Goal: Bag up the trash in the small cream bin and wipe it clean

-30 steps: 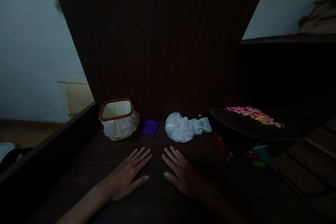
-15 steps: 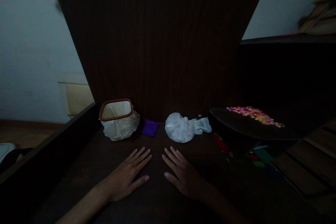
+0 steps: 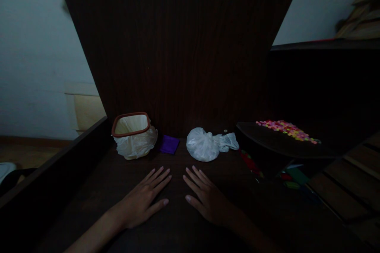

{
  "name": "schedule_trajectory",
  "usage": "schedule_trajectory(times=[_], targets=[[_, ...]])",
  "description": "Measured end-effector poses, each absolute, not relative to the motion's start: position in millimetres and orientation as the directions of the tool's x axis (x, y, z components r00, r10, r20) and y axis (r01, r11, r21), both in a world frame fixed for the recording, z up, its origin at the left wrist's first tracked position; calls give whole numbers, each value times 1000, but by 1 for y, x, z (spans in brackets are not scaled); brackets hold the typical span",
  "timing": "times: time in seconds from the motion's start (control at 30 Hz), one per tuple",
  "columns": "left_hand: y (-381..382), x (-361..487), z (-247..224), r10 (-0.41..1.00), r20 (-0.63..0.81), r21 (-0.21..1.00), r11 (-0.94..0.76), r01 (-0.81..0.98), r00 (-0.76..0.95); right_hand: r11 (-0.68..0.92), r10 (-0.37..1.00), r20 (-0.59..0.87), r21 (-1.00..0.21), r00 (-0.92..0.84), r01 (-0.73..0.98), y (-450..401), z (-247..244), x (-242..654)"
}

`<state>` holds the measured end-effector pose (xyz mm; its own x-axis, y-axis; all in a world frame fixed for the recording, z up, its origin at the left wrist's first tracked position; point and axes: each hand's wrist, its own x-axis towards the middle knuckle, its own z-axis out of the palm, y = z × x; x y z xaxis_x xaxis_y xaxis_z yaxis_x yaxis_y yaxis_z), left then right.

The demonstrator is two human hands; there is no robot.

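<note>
My left hand [image 3: 145,197] lies palm down on the dark wooden surface [image 3: 178,229], fingers spread and holding nothing. Opposite it, my right hand [image 3: 206,197] rests flat in the same way, thumb towards the left one, with a gap between them. Beyond my left hand stands a small bin [image 3: 136,144] with a brown rim and a whitish plastic liner folded over it. A flat purple folded piece [image 3: 169,144] lies beside the bin. Past my right hand sits a knotted white plastic bag [image 3: 202,146], bulging with contents I cannot make out, its loose end pointing right.
A dark upright panel [image 3: 190,55] closes off the back. On the right, a dark rounded shelf [image 3: 261,138] carries a strip of small pink, red and yellow pieces [image 3: 287,129]. A raised board [image 3: 59,154] edges the left side. The light is dim.
</note>
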<state>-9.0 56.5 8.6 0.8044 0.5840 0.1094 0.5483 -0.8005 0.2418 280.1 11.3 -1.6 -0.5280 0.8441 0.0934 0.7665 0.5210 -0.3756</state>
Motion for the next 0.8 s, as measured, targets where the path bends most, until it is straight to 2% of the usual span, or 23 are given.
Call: schedule_trajectory(times=[0.23,0.57,0.8], targets=[[57,-7,9,599,71,269,-782,563,798,526,844,98,-346,-528,777,12,-2,279],[57,-3,20,624,-18,331,-734,593,781,556,831,213,-322,-513,767,13,-16,280],[66,-5,44,638,-28,339,-718,607,770,518,853,129,-341,-506,785,14,-10,280]])
